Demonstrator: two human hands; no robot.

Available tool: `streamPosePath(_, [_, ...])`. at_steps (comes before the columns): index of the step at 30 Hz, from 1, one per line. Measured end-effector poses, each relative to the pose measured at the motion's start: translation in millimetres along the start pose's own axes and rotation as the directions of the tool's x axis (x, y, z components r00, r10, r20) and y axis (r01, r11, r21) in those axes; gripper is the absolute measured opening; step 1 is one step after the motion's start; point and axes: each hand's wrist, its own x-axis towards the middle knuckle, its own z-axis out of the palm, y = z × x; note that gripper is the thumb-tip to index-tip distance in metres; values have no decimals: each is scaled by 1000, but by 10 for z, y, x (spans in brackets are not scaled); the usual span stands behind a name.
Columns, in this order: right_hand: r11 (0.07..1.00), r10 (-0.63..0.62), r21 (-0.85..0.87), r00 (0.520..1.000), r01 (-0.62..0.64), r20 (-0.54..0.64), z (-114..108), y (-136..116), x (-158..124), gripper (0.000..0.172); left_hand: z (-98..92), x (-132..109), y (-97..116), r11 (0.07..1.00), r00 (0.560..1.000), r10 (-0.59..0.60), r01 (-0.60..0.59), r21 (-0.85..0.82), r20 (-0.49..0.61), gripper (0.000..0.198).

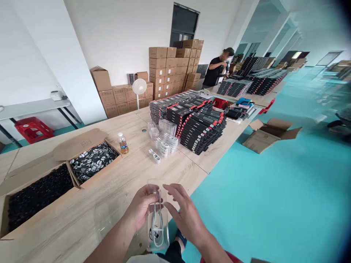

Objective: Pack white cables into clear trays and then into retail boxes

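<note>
A clear plastic tray [165,239] is held low in front, just over the table's edge and close to the body. Inside it, a white cord [161,221] is looped up, and a round black tag [154,232] with white marks is seen beside the loop. The tray's top end is pinched by the left hand [144,206], with the thumb laid over the cord. The right hand [186,212] is held beside it with its fingers spread apart; whether the tray is touched by its thumb cannot be told.

More clear trays with white cords [164,143] are piled on the wooden table [183,173], next to a big stack of black boxes [197,131]. To the left, a bottle [123,145] is set beside a carton [102,169] filled with black and white round tags. Another carton [44,214] is filled with small black things. Farther back, a person in black [214,72] is seen by more stacked boxes [236,87].
</note>
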Motion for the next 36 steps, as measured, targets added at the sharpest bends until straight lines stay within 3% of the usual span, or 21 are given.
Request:
streamPosePath(4, [969, -140, -179, 974, 172, 176, -94, 8, 20, 33, -1, -131, -129, 994, 994, -111, 111, -3, 15, 40])
streamPosePath(10, [926, -181, -259, 926, 274, 333, -270, -44, 21, 13, -20, -204, -260, 991, 989, -131, 129, 36, 67, 44])
streamPosePath(16, [802, -272, -381, 849, 460, 453, -363, 24, 55, 15, 7, -216, -357, 988, 971, -156, 155, 20, 182, 42])
streamPosePath(20, [824, -268, -334, 834, 458, 483, -439, 114, 6, 22, 0, -253, -463, 986, 964, -163, 151, 73, 211, 58])
streamPosePath(24, [854, -254, -284, 825, 436, 504, -543, 53, -28, 24, 1, -229, -498, 989, 969, -87, 57, 135, 231, 56])
streamPosePath(30, [724, -406, -336, 766, 603, 499, -630, -97, -1, 37, 37, -146, -383, 985, 953, -110, 67, 158, 281, 61])
streamPosePath(33, [679, -467, -325, 730, 658, 500, -687, -164, 64, 35, 56, -105, -337, 984, 938, -108, 52, 172, 329, 60])
streamPosePath(36, [758, -396, -305, 778, 577, 487, -709, -156, 116, 32, 73, -69, -280, 984, 938, -58, -5, 180, 341, 57])
